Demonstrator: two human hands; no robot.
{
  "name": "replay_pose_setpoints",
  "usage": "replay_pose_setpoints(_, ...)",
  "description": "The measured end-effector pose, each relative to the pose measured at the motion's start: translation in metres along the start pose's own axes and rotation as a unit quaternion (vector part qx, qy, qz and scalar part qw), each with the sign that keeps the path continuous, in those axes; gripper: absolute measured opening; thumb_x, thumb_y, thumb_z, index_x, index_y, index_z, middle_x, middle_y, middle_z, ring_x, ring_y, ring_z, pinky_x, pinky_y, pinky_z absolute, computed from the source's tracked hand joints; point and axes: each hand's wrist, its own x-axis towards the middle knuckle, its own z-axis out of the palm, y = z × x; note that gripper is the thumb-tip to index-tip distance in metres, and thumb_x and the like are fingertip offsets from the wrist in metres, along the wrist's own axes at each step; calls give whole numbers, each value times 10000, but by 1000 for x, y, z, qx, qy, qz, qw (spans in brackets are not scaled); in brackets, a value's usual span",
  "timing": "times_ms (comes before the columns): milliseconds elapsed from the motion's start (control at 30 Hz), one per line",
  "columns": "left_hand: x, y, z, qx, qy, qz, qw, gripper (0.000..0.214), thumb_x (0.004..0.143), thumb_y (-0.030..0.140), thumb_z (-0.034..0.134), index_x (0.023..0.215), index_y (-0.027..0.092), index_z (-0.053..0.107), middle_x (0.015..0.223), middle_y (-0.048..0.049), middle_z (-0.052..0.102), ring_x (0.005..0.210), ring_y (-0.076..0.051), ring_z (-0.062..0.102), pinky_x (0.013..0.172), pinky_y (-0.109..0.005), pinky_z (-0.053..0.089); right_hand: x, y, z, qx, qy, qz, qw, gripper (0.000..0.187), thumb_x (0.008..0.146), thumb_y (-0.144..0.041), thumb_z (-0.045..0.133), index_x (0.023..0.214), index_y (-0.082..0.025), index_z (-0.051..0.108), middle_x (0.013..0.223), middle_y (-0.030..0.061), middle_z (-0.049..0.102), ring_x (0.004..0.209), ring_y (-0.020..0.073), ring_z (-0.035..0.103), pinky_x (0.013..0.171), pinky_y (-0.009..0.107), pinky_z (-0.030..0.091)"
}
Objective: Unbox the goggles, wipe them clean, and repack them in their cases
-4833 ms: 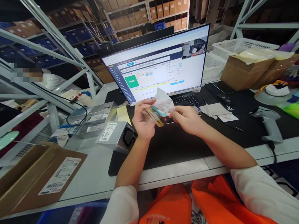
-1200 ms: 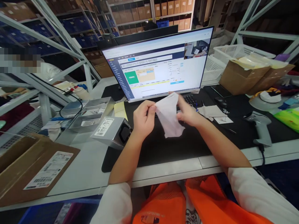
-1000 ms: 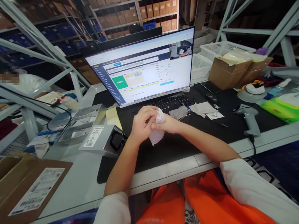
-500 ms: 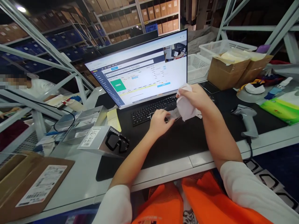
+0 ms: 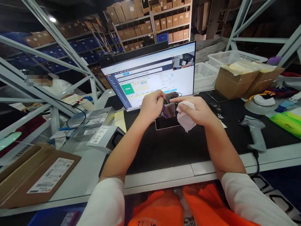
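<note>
My left hand [image 5: 151, 105] is raised in front of the monitor [image 5: 150, 73], fingers pinched on a small grey-brown pouch [image 5: 168, 109]. My right hand [image 5: 196, 110] is right beside it, closed round a crumpled white cloth [image 5: 185, 119], with its index finger stretched toward the pouch's top. Both hands hover above the black desk mat [image 5: 174, 144], where a thin white rectangle is marked. The keyboard is hidden behind my hands.
A silver box with a barcode label [image 5: 102, 136] and a metal tray [image 5: 90, 121] lie to the left. A labelled cardboard box [image 5: 35, 175] sits at the near left. A barcode scanner [image 5: 255, 128], cardboard boxes [image 5: 237, 80] and white baskets [image 5: 235, 56] stand right. Another person [image 5: 55, 86] sits behind the left rack.
My left hand has picked the grey pouch up from beside the keyboard and lifted it. My right hand, still gripping the white cloth, moved in next to it.
</note>
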Motion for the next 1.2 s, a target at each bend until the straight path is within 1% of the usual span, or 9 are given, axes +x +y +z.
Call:
replay_pose_setpoints(133,3,25,-43,-13,-15,56,998,301,834,95,445,781,190,725,804,-11,704,774,-164,638,807,-316,526,-3,-9,9,-39,0,-60,997,455,1017,-499,509,751,-216,745,1352,66,678,1262,307,608,1087,422,428)
replay_pose_setpoints(233,-11,31,-59,-5,-33,44,998,238,831,150,537,799,193,769,800,-13,720,764,-166,649,771,-314,539,-5,-15,16,-48,0,-72,996,424,1027,-467,499,794,-205,737,1260,88,710,1156,277,650,1027,389,447)
replay_pose_setpoints(467,-65,-15,-45,-134,-92,-120,979,263,725,130,634,934,190,783,925,-37,768,579,-143,653,571,-289,547,-8,-20,25,144,-134,52,979,379,950,-513,618,830,-176,743,796,62,700,735,197,626,714,307,464)
replay_pose_setpoints(600,-92,-38,-29,-241,-155,-187,940,493,661,61,567,1098,183,758,922,-36,769,500,-127,647,496,-252,527,-5,-16,18,335,44,86,937,345,899,-497,677,745,-191,715,792,67,686,719,203,636,698,326,501)
replay_pose_setpoints(733,-103,-34,-14,-289,-188,-200,917,473,648,89,611,1096,154,748,1185,-84,720,603,-108,667,530,-227,545,4,-16,36,462,284,63,838,493,907,-537,654,587,-202,487,804,31,631,804,181,649,796,332,544)
replay_pose_setpoints(833,-105,-26,-7,-316,-227,-198,900,377,651,166,721,1024,118,735,1079,-85,733,740,-163,686,601,-243,558,11,-11,68,486,320,81,809,539,940,-624,587,626,-206,457,803,26,616,838,185,668,840,354,560)
replay_pose_setpoints(933,-106,-27,-7,-328,-251,-201,888,370,642,219,782,988,102,722,904,-57,737,746,-178,667,637,-260,544,16,-3,89,454,301,59,837,579,950,-688,540,631,-210,464,762,22,583,789,188,675,834,377,570)
replay_pose_setpoints(1067,-110,-38,-13,-363,-294,-227,855,690,700,156,716,1379,131,601,707,15,670,624,-135,631,612,-241,503,14,4,86,307,323,-50,894,571,997,-653,483,634,-214,523,707,21,547,716,195,670,793,398,580)
replay_pose_setpoints(1200,-112,-41,-16,-352,-275,-216,868,812,717,86,642,1510,160,484,630,58,599,552,-97,574,569,-206,439,-2,3,88,180,305,-173,919,495,1035,-534,479,692,-222,652,773,57,624,773,233,709,769,434,589)
